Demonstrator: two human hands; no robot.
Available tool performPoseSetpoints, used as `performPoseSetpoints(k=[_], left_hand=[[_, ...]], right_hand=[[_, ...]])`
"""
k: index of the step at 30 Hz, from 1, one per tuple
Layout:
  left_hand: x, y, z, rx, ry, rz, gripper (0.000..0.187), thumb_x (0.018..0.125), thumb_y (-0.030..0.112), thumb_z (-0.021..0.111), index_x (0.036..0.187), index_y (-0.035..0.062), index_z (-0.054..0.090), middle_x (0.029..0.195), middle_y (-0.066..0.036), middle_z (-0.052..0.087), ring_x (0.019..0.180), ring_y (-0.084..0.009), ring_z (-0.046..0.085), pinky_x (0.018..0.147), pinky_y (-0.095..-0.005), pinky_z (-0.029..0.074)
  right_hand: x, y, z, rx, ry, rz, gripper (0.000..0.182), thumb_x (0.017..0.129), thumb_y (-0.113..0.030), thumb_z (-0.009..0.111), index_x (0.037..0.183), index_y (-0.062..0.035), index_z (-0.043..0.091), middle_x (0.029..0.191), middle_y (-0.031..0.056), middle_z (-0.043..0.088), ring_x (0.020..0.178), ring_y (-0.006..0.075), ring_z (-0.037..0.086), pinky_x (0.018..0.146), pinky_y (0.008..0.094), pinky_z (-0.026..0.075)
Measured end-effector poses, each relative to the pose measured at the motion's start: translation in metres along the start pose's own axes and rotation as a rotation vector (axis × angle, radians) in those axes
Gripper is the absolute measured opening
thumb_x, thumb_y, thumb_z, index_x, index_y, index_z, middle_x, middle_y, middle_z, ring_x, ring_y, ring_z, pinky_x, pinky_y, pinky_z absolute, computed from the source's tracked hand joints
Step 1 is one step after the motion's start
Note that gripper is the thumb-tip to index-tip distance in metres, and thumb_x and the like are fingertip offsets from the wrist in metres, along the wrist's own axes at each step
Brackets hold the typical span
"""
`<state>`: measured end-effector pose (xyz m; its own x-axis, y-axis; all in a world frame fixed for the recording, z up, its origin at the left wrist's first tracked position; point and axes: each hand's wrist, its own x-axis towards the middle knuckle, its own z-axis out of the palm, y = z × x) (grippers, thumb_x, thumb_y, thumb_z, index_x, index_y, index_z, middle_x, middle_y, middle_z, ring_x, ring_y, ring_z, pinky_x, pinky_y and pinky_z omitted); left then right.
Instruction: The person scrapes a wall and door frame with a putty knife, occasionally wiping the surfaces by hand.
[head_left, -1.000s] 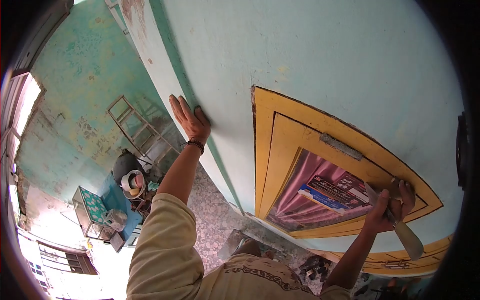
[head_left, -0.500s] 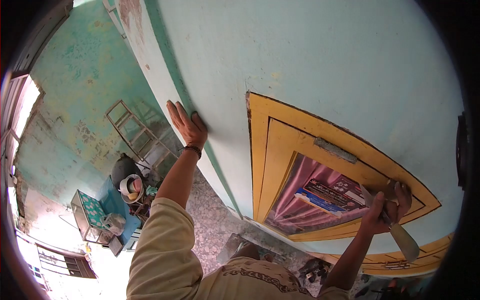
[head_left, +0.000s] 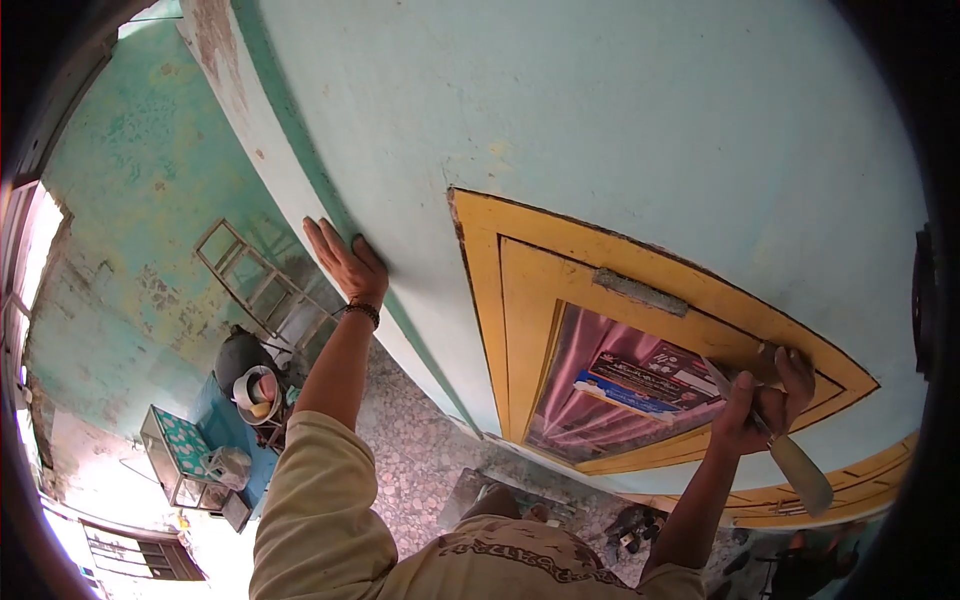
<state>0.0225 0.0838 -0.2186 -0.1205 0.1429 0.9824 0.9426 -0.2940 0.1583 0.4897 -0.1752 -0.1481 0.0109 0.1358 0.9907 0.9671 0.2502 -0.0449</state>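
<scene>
My left hand (head_left: 347,268) presses against the edge of the pale blue wall (head_left: 620,110), fingers stretched out over the white side strip and the green line. In my right hand (head_left: 765,400) is a putty knife (head_left: 802,478), its cream handle pointing down and its thin metal blade toward the window pane. That hand is against the yellow window frame (head_left: 520,330), and its fingertips rest on the upper right part. A grey metal bar (head_left: 640,291) sits on the frame. Behind the glass are a pink curtain (head_left: 580,345) and a dark printed sticker or card (head_left: 655,375).
A wooden ladder (head_left: 255,280) leans near the peeling green wall (head_left: 120,200). Below on the left stand a glass display case (head_left: 165,450), a blue table (head_left: 212,410) and a bucket (head_left: 255,390) with things in it. The floor (head_left: 400,430) has stone-pattern tiles.
The view has shifted, so wall, window and left hand appear further left. My left hand stays on the wall edge; my right hand still grips the putty knife at the frame.
</scene>
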Motion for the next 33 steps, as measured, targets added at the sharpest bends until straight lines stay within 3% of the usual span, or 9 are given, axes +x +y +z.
performPoseSetpoints(k=[12,14,23,33], left_hand=[[-0.0013,-0.0001,0.0014,0.013,0.013,-0.001,0.057,0.098,0.015,0.042,0.148,-0.0031,0.023,0.153,-0.03,0.022,0.142,-0.0463,0.024,0.114,-0.0548,0.023],[-0.0021,-0.0008,0.0017,0.027,0.01,0.0,0.057,0.097,0.013,0.04,0.148,-0.0044,0.023,0.154,-0.029,0.021,0.143,-0.044,0.023,0.115,-0.0518,0.023],[-0.0032,0.0011,0.0022,0.019,0.002,-0.042,0.058,0.097,0.014,0.044,0.149,-0.0015,0.023,0.153,-0.03,0.021,0.142,-0.0461,0.023,0.114,-0.0552,0.022],[-0.0035,0.0048,0.001,0.056,0.031,-0.039,0.056,0.097,0.014,0.042,0.148,-0.0028,0.025,0.154,-0.028,0.023,0.142,-0.0439,0.025,0.114,-0.0524,0.025]], right_hand=[[0.0005,-0.0003,0.0011,0.013,0.017,-0.007,0.031,0.088,-0.029,0.064,0.07,-0.0052,0.056,0.112,0.0081,0.061,0.11,0.03,0.052,0.099,0.0504,0.038],[0.0002,-0.0005,0.0024,-0.008,0.022,-0.006,0.031,0.088,-0.029,0.065,0.07,-0.0053,0.056,0.111,0.008,0.061,0.11,0.0301,0.052,0.099,0.0505,0.038],[0.0022,-0.0041,0.0032,-0.006,0.023,0.017,0.027,0.087,-0.029,0.065,0.073,-0.0069,0.058,0.109,0.0063,0.059,0.109,0.029,0.051,0.1,0.0506,0.038],[0.0017,-0.0028,0.0025,-0.03,0.02,-0.001,0.026,0.087,-0.03,0.065,0.074,-0.0084,0.058,0.108,0.0061,0.06,0.109,0.0289,0.051,0.101,0.0504,0.037]])
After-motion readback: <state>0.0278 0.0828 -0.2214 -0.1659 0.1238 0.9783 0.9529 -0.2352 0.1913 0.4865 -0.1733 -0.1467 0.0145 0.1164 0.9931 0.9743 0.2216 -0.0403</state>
